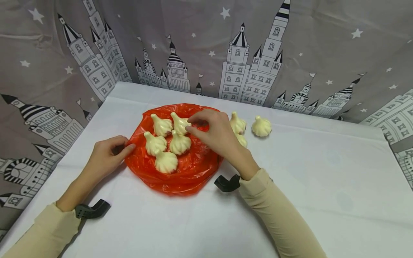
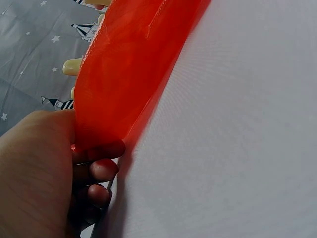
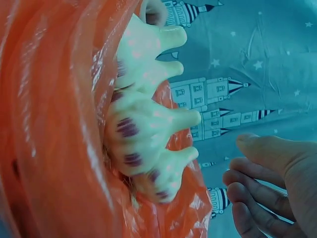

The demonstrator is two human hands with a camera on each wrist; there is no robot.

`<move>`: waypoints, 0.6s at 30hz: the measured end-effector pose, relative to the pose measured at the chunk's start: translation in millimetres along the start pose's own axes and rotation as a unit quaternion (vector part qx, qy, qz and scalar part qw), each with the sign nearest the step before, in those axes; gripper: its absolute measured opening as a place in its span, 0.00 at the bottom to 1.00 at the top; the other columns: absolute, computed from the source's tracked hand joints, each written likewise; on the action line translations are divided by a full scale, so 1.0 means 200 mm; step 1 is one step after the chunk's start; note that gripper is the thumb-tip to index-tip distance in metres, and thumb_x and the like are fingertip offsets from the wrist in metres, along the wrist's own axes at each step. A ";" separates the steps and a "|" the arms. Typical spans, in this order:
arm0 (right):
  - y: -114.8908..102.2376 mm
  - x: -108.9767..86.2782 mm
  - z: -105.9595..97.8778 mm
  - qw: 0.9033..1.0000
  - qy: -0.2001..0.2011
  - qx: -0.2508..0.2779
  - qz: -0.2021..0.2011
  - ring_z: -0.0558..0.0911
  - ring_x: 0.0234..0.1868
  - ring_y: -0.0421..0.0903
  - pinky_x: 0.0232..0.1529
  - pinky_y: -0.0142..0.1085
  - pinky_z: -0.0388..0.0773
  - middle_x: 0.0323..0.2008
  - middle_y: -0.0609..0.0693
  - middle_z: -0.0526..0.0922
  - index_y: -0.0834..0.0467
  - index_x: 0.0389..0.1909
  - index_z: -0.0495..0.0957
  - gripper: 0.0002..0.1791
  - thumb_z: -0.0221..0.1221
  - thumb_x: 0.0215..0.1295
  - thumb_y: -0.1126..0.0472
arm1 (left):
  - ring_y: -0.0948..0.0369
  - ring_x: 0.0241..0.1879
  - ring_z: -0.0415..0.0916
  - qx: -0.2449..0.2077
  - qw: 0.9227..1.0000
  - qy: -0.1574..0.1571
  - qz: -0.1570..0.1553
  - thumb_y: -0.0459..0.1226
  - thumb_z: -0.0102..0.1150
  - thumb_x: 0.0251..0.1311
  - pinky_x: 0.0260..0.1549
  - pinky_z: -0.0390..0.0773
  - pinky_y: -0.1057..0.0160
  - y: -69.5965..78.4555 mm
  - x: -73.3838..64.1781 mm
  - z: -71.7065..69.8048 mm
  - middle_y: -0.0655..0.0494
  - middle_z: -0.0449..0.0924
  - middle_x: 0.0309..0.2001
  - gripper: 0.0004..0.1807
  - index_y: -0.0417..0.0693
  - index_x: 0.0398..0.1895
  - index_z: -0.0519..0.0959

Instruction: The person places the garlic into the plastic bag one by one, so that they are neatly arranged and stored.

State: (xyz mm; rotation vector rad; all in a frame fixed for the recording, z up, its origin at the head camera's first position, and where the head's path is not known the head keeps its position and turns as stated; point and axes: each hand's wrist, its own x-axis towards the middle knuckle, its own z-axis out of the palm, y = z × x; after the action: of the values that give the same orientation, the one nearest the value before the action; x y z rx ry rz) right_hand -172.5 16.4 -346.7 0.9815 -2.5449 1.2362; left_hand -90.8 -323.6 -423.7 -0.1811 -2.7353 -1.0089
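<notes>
Wearing beige sleeves point(image 1: 284, 215) and a black mount point(image 1: 93, 209) at each wrist, I work over a white-covered table point(image 1: 322, 172). My left hand point(image 1: 108, 154) grasps the left rim of a red plastic bag point(image 1: 184, 184), pinched between thumb and fingers. Inside the open bag sit five garlic bulbs point(image 1: 166, 163), purple streaks visible low on them in the right wrist view. My right hand point(image 1: 216, 132) is over the bag's right side, grip released, fingers loosely bent, near the rearmost bulbs. Right of the bag, two bulbs point(image 1: 238, 124) stand close together, partly hidden by that hand; a further bulb point(image 1: 261, 127) stands near them. Behind the table hangs a grey backdrop point(image 1: 193, 21) printed with castles and stars.
</notes>
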 end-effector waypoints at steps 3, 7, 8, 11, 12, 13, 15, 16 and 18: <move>0.02 -0.02 -0.02 1.000 0.000 0.001 -0.007 0.86 0.44 0.41 0.50 0.35 0.82 0.42 0.48 0.90 0.58 0.45 0.90 0.11 0.73 0.66 0.57 | 0.67 0.33 0.71 0.000 1.000 0.003 0.003 0.37 0.68 0.69 0.35 0.72 0.83 0.00 0.00 0.00 0.49 0.85 0.35 0.05 0.43 0.41 0.87; 0.04 -0.04 -0.06 1.000 0.006 0.003 -0.010 0.86 0.42 0.42 0.47 0.38 0.84 0.40 0.49 0.90 0.59 0.45 0.90 0.11 0.73 0.66 0.58 | 0.67 0.32 0.70 0.002 1.000 0.006 0.007 0.36 0.68 0.68 0.34 0.71 0.82 0.00 0.00 0.00 0.50 0.84 0.33 0.04 0.43 0.40 0.86; 0.04 -0.05 -0.07 1.000 0.007 0.001 -0.010 0.86 0.42 0.42 0.47 0.39 0.84 0.40 0.49 0.90 0.59 0.45 0.90 0.11 0.73 0.66 0.58 | 0.67 0.32 0.70 0.002 1.000 0.007 0.007 0.36 0.69 0.68 0.34 0.71 0.82 0.00 0.00 0.01 0.50 0.84 0.33 0.04 0.44 0.40 0.86; 0.07 -0.07 -0.10 1.000 0.011 -0.011 -0.009 0.87 0.42 0.43 0.48 0.41 0.84 0.41 0.49 0.91 0.59 0.45 0.90 0.11 0.73 0.66 0.58 | 0.67 0.32 0.70 0.002 1.000 0.006 0.006 0.36 0.68 0.68 0.34 0.71 0.82 -0.01 0.00 0.01 0.50 0.84 0.33 0.05 0.43 0.40 0.87; 0.08 -0.08 -0.11 1.000 0.014 -0.013 -0.009 0.87 0.42 0.44 0.47 0.41 0.83 0.40 0.49 0.91 0.59 0.45 0.90 0.11 0.73 0.66 0.59 | 0.67 0.33 0.70 0.001 1.000 0.004 0.005 0.36 0.68 0.69 0.34 0.71 0.83 -0.01 0.00 0.01 0.50 0.85 0.34 0.05 0.43 0.40 0.87; 0.09 -0.08 -0.12 1.000 0.017 -0.014 -0.009 0.87 0.42 0.44 0.46 0.43 0.83 0.40 0.50 0.91 0.59 0.45 0.90 0.10 0.73 0.65 0.59 | 0.67 0.33 0.70 0.001 1.000 0.004 0.003 0.36 0.68 0.69 0.34 0.71 0.83 -0.01 0.00 0.00 0.49 0.85 0.34 0.05 0.43 0.41 0.87; 0.10 -0.10 -0.15 1.000 0.024 -0.014 -0.003 0.87 0.41 0.45 0.43 0.45 0.83 0.40 0.50 0.91 0.58 0.44 0.90 0.10 0.73 0.65 0.59 | 0.68 0.33 0.70 0.000 1.000 0.002 0.000 0.36 0.68 0.69 0.35 0.72 0.83 -0.01 0.00 0.00 0.49 0.85 0.35 0.06 0.43 0.42 0.87; 0.11 -0.11 -0.16 1.000 0.028 -0.012 0.000 0.87 0.41 0.45 0.42 0.46 0.83 0.39 0.50 0.91 0.58 0.44 0.90 0.10 0.73 0.65 0.59 | 0.68 0.33 0.70 -0.001 1.000 0.001 -0.001 0.37 0.68 0.69 0.35 0.72 0.83 -0.01 0.00 0.00 0.49 0.85 0.35 0.06 0.43 0.42 0.87; 0.12 -0.13 -0.19 0.999 0.035 -0.007 0.006 0.86 0.39 0.46 0.40 0.46 0.84 0.39 0.51 0.91 0.59 0.44 0.90 0.09 0.73 0.65 0.60 | 0.68 0.34 0.70 -0.002 1.000 0.000 -0.003 0.36 0.68 0.69 0.35 0.72 0.84 -0.01 0.00 0.00 0.48 0.86 0.36 0.06 0.43 0.43 0.87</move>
State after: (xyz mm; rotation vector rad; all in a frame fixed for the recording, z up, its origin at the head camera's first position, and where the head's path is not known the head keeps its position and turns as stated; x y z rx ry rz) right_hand -173.6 68.6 -348.1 0.9052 -2.5051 1.2323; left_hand -91.2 -323.9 -425.0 -0.1743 -2.7348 -1.0162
